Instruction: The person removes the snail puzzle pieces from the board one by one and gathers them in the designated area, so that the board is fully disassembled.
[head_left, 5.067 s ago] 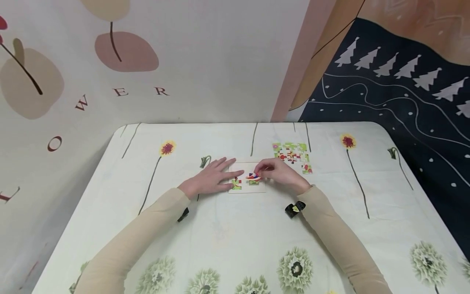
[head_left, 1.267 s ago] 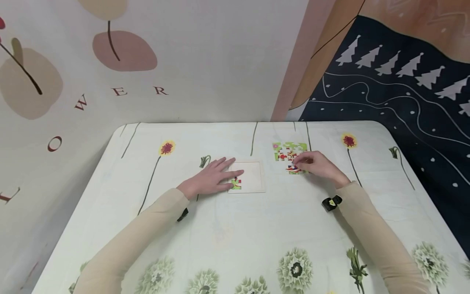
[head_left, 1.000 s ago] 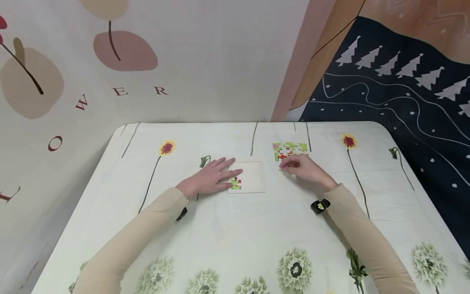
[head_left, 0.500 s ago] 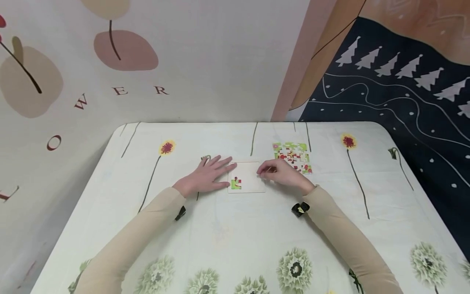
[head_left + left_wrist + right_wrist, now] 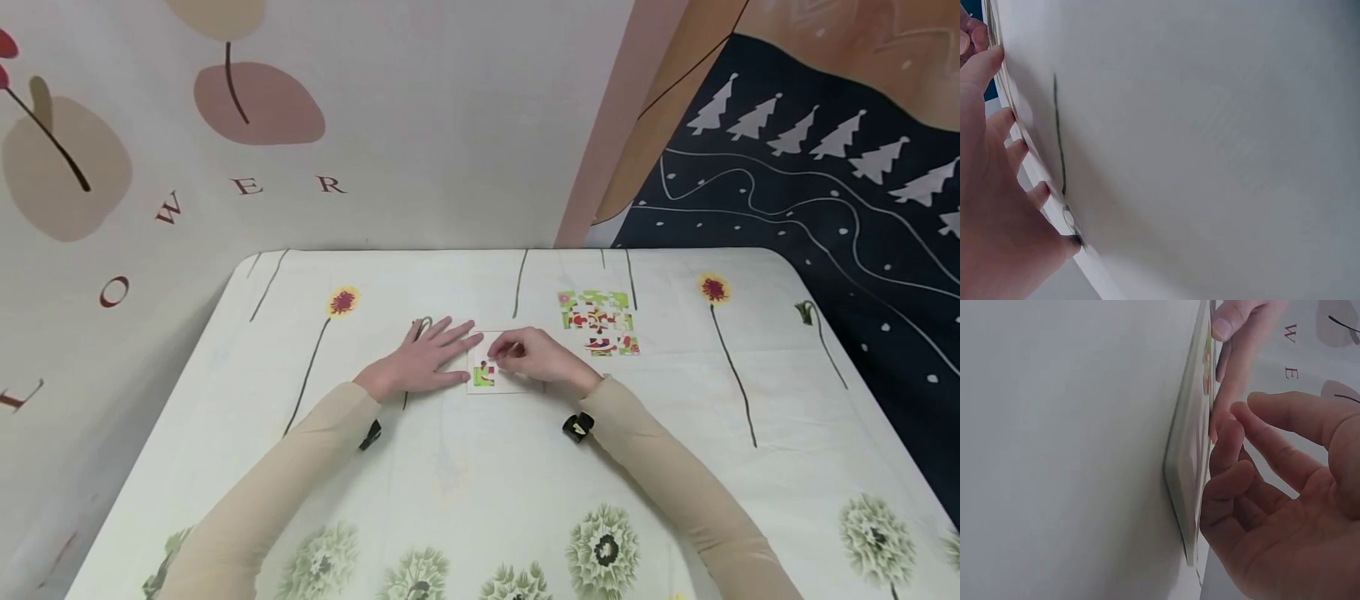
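A flat white puzzle board point(image 5: 517, 385) lies on the table, with one green and red puzzle piece point(image 5: 483, 377) in its near left corner. My left hand point(image 5: 420, 362) is spread flat at the board's left edge, its fingertips on the rim. Over the board hovers my right hand point(image 5: 532, 354), fingertips close beside that piece. In the right wrist view, the right hand point(image 5: 1285, 481) has loosely bent fingers, a gap below the thumb and nothing between them. Beyond it, the partly assembled puzzle pieces point(image 5: 596, 302) lie to the board's right.
Below the main group of pieces, a shoe-patterned piece point(image 5: 600, 346) and a red and green corner piece point(image 5: 628, 344) lie side by side. A flower-printed white cloth point(image 5: 450, 483) covers the table. Patterned fabric hangs behind it.
My right hand carried the shoe-patterned piece from the board to the group on the right, let go, and came back leftward over the board. My left hand drew slightly left.
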`<state>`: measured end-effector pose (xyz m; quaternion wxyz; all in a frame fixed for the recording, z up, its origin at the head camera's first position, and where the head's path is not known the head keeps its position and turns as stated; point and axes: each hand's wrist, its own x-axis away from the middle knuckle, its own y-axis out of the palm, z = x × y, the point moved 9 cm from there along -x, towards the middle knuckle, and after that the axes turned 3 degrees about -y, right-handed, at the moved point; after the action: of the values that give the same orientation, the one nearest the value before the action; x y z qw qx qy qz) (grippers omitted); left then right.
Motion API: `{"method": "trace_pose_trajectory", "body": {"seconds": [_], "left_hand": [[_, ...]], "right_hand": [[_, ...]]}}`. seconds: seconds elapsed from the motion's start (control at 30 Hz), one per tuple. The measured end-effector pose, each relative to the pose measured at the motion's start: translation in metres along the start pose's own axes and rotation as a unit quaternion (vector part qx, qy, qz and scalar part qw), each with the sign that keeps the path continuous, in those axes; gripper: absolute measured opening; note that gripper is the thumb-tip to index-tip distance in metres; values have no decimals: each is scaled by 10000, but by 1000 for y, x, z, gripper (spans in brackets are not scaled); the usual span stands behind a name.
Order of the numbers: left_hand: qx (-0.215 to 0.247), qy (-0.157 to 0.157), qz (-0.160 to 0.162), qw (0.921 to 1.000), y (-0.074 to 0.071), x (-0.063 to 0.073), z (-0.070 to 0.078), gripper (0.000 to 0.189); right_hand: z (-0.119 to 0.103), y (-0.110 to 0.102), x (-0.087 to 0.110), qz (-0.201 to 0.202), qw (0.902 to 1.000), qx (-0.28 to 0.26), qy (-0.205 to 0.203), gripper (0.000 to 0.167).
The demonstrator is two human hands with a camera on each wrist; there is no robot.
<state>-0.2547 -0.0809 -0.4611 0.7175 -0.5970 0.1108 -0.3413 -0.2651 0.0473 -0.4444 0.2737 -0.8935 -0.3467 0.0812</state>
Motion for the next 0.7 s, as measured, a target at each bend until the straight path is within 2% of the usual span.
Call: {"method": "trace_pose_trajectory", "body": {"seconds": [0.33,0.7], "left_hand": [[78,-18,-3,10000,-1,1,1,69],[-4,28,64,10000,-2,0,1,68]], "right_hand": [[1,7,-7,-19,9996,174,243,22],[-2,11,-10,-49,9991,399,93,18]]}}
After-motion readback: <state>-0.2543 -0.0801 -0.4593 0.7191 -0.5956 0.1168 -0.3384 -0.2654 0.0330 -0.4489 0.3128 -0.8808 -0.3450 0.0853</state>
